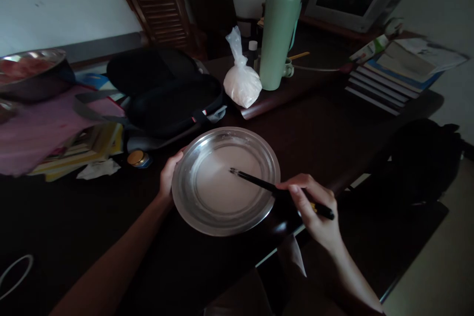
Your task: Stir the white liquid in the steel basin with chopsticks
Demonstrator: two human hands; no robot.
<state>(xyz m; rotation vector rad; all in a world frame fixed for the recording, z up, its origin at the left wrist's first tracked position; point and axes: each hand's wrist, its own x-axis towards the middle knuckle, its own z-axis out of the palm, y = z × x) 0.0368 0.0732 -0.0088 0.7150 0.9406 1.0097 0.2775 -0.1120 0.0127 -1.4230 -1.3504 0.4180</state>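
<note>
A round metal dish (pixel 225 229) with a wide shiny rim tilts a little above the dark table's front edge. Whitish liquid or paste (pixel 218 182) covers its bottom; I cannot tell which. My left hand (pixel 170 174) is closed on the dish's left rim, its fingers mostly hidden behind and under the metal. In my right hand (pixel 314 202) are black chopsticks (pixel 257 179) with silvery tips, pinched between thumb and fingers. Their tips point left and touch or hover just over the white contents near the middle.
Behind the dish stand a knotted plastic bag of white powder (pixel 242 84) and a tall green thermos (pixel 279 34). An open black case (pixel 174 94), a small gold-lidded jar (pixel 138 159) and a metal bowl (pixel 37 79) lie left. Stacked books (pixel 392 79) sit right.
</note>
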